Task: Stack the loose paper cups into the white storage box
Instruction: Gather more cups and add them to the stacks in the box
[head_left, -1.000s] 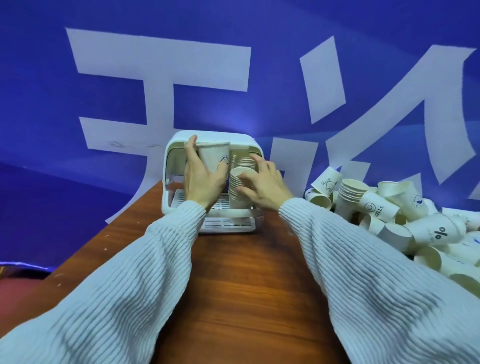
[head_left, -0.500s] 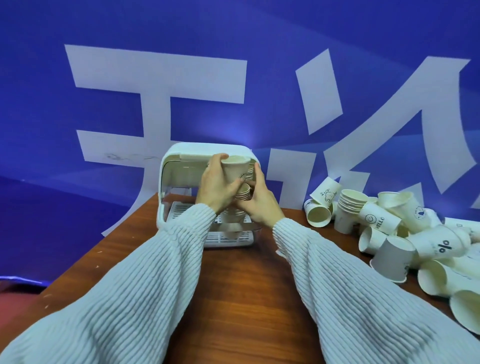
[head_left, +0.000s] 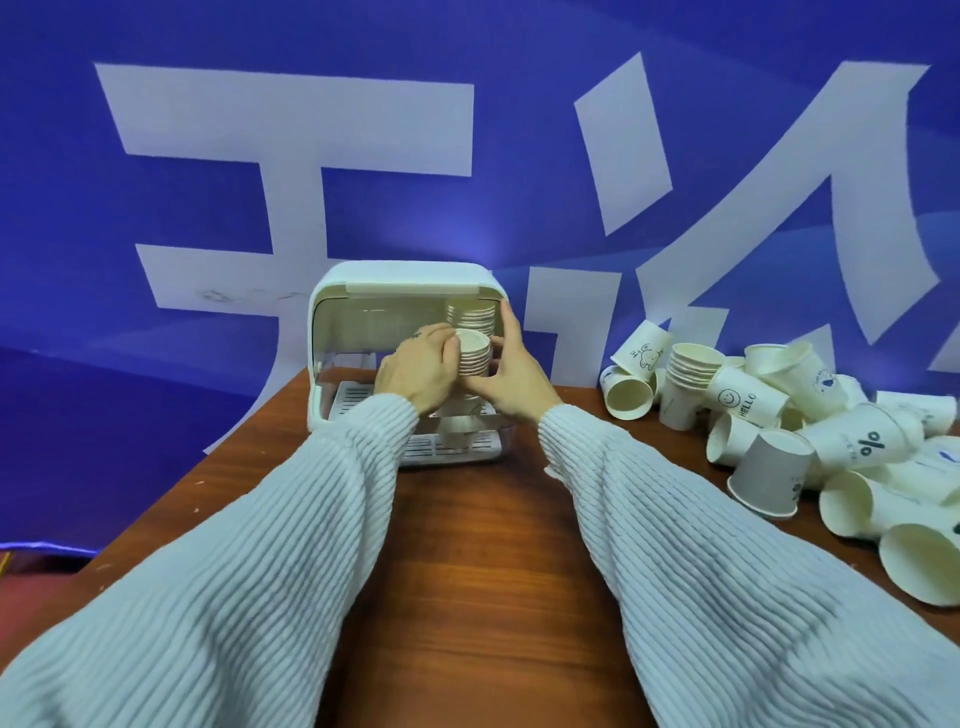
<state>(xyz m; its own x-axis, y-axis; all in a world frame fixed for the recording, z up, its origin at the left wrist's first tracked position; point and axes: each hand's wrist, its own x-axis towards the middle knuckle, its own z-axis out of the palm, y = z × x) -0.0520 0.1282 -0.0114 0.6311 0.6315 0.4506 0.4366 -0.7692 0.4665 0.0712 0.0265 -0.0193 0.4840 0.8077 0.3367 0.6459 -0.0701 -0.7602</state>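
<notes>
Brown wood runs under our sleeves as the table (head_left: 467, 597), and we use the white storage box (head_left: 405, 275) at its far edge as our landmark. Nearest to us, to the right of the box, the loose paper cups (head_left: 769, 467) lie in a heap, some tipped on their sides, one upside down, a few already nested together.

Closer to the box, just inside its open front, both our hands meet around a stack of cups (head_left: 474, 358). Our left hand (head_left: 415, 371) curls its fingers against the left side of the stack; our right hand (head_left: 511, 371) wraps the right side, thumb low at the front and one finger raised along the box's right edge. The stack stands upright above the slotted tray (head_left: 447, 447) at the bottom of the box; whether its base touches the tray, we cannot tell.

Farther in, behind this stack, a second stack (head_left: 470, 314) stands against the back of the box. Beyond the box hangs a blue banner (head_left: 208, 364).

We judge these cups very light and thin-walled: easy to crush, easy to tip. We would hold low and from both sides, squeezing gently, since the rolled rims stiffen each layer while the walls between give way.
</notes>
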